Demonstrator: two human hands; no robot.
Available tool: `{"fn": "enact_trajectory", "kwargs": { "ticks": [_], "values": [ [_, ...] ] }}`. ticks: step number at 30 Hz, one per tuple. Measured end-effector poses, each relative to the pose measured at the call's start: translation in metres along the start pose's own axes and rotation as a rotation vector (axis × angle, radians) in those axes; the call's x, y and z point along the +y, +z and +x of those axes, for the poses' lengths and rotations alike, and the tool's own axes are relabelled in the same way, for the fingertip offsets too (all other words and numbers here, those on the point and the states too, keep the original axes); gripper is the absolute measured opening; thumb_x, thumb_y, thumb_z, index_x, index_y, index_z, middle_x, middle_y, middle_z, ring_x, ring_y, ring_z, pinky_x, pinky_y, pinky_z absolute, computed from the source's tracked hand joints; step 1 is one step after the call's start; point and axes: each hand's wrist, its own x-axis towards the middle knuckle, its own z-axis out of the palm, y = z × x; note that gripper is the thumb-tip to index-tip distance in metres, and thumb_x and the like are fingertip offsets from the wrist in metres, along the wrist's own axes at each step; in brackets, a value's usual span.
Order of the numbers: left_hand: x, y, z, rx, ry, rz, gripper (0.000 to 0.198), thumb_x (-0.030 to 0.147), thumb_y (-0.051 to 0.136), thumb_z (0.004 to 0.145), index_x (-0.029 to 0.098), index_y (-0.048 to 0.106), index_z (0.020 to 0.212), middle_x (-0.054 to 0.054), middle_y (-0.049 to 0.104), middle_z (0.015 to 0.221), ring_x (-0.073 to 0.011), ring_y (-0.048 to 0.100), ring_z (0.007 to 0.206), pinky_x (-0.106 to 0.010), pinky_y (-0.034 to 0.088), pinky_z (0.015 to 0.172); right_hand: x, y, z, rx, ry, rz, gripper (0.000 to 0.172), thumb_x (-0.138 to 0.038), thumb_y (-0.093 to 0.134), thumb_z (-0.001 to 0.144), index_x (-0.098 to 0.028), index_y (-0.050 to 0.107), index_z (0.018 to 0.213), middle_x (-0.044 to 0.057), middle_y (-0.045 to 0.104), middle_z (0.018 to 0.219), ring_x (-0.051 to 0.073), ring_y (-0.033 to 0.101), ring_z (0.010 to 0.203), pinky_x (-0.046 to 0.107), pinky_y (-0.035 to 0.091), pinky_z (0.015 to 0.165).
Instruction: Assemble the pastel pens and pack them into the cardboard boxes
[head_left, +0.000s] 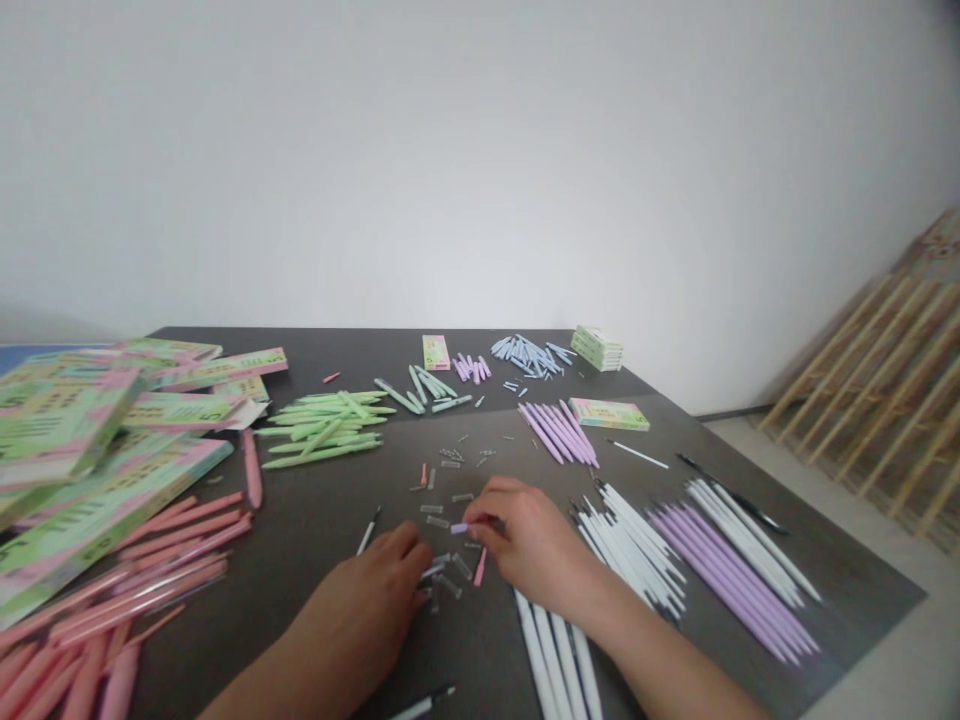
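Note:
My right hand (526, 536) rests on the dark table (315, 520) and pinches a small purple pen piece (459, 527) between its fingertips. My left hand (382, 590) lies just left of it, fingers curled down onto several small grey springs and clips (446, 580); what those fingers hold is hidden. A short pink piece (480, 567) lies between the two hands. More small grey parts (450, 455) are scattered just beyond the hands.
Pink pen barrels (150, 570) and green-pink boxes (67, 440) crowd the left. Green barrels (322, 425) lie behind, purple barrels (559, 430) and white refills (630, 540) to the right, more purple barrels (735, 580) further right. Wooden racks (885, 400) lean beyond the table's right edge.

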Motion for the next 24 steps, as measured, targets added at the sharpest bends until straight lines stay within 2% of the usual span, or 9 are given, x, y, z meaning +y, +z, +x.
{"fn": "enact_trajectory", "kwargs": {
  "ticks": [5,9,13,15,19,24],
  "values": [
    [-0.001,0.011,0.004,-0.006,0.069,0.079,0.03,0.012,0.037,0.079,0.022,0.062,0.093,-0.009,0.059,0.103,-0.0213,0.058,0.095,-0.032,0.043,0.081,-0.002,0.004,-0.001,-0.008,0.006,0.064,0.013,-0.012,0.06,0.078,-0.021,0.069,0.077,0.0,0.061,0.077,0.012,0.057,0.07,0.021,0.038,0.063],
    [-0.005,0.008,0.006,0.002,0.059,0.097,0.027,0.013,0.036,0.08,0.019,0.061,0.089,-0.009,0.062,0.095,-0.0204,0.061,0.083,-0.03,0.043,0.071,-0.004,0.005,0.0,-0.027,0.008,0.146,0.014,-0.01,0.06,0.076,-0.02,0.069,0.076,-0.001,0.063,0.071,0.012,0.056,0.064,0.021,0.037,0.058],
    [-0.004,-0.011,0.003,0.07,-0.008,-0.093,0.019,0.022,0.04,0.081,0.02,0.058,0.077,-0.001,0.063,0.07,-0.0161,0.057,0.063,-0.026,0.038,0.057,-0.007,0.003,-0.001,0.013,0.015,0.235,0.012,-0.013,0.061,0.077,-0.021,0.07,0.076,-0.001,0.06,0.071,0.012,0.055,0.062,0.022,0.038,0.056],
    [-0.001,-0.021,0.001,0.101,-0.011,-0.228,0.017,0.027,0.043,0.081,0.02,0.057,0.075,0.001,0.06,0.064,-0.0139,0.054,0.058,-0.023,0.036,0.053,-0.01,0.003,-0.002,0.047,-0.005,0.287,0.012,-0.015,0.061,0.078,-0.022,0.071,0.077,0.0,0.059,0.073,0.012,0.054,0.064,0.023,0.04,0.057],
    [0.004,-0.028,-0.002,0.15,0.024,-0.365,0.016,0.03,0.047,0.08,0.02,0.058,0.075,0.002,0.061,0.066,-0.0115,0.052,0.056,-0.02,0.038,0.052,-0.013,0.004,-0.005,0.104,-0.041,0.383,0.012,-0.017,0.06,0.08,-0.022,0.071,0.081,0.002,0.059,0.076,0.014,0.055,0.07,0.024,0.043,0.058],
    [0.004,-0.026,-0.004,0.152,0.075,-0.347,0.018,0.031,0.045,0.082,0.02,0.059,0.078,0.002,0.061,0.068,-0.012,0.055,0.061,-0.02,0.04,0.055,-0.013,0.006,-0.007,0.12,-0.069,0.381,0.012,-0.018,0.058,0.082,-0.021,0.069,0.083,0.002,0.059,0.078,0.014,0.055,0.073,0.024,0.044,0.061]
  ]
}}
